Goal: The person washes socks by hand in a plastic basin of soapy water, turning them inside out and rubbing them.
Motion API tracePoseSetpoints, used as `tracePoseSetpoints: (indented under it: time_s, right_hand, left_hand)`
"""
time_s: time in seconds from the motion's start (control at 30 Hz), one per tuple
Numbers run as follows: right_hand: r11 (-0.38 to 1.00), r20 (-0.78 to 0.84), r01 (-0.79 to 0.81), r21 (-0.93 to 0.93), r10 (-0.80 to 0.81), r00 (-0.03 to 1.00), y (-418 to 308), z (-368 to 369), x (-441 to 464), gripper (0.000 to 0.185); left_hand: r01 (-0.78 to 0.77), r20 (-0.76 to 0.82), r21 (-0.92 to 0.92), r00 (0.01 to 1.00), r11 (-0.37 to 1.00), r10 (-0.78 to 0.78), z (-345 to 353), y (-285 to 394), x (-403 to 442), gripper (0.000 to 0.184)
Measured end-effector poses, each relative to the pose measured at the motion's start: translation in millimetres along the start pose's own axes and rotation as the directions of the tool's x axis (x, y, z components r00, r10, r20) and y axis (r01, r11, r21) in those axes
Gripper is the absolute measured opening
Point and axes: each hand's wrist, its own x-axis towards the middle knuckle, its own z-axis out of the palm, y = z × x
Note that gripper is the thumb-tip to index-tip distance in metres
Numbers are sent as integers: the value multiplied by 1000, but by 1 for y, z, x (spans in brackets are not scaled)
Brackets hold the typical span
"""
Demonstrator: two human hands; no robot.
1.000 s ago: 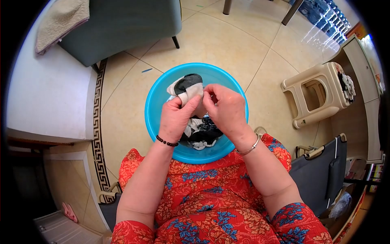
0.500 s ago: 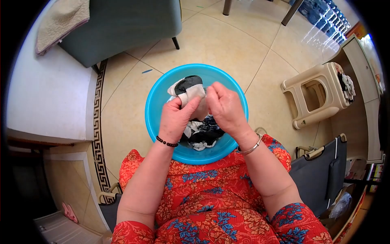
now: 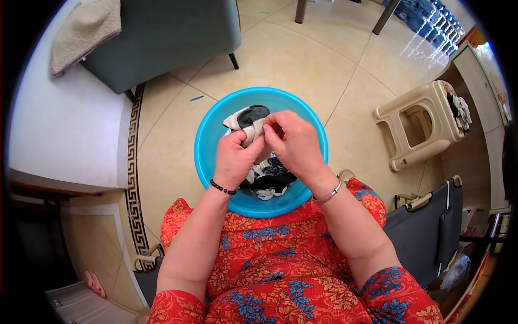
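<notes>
Over a blue plastic basin (image 3: 206, 178), both hands hold a white and dark grey sock (image 3: 253, 116), bunched up, its dark part toward the far side. My left hand (image 3: 236, 162) is closed on its near left part, with the thumb on top. Thumb and fingers of my right hand (image 3: 295, 144) pinch the white fabric at its right side. Inside the basin, below the hands, lies a pile of crumpled black, white and patterned cloth items (image 3: 270, 178); my hands cover part of it.
To the right stands a beige plastic stool (image 3: 418, 127) with crumpled cloth pieces (image 3: 458, 113) on top. A grey-green armchair (image 3: 167, 43) is at the far left. Blue water bottles (image 3: 431, 24) stand at the back right. Pink slippers (image 3: 94, 283) are at lower left.
My right hand has moved slightly left, closer to my left hand, its fingers now pinching the sock's edge. The sock has shifted a little and looks more gathered.
</notes>
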Motion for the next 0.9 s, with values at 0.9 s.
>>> tracePoseSetpoints:
  time_s: [0.9]
  right_hand:
    - [849, 85, -270, 454, 260, 962, 4, -6, 3, 16]
  left_hand:
    - [24, 132, -263, 991, 964, 12, -7, 10, -1, 27]
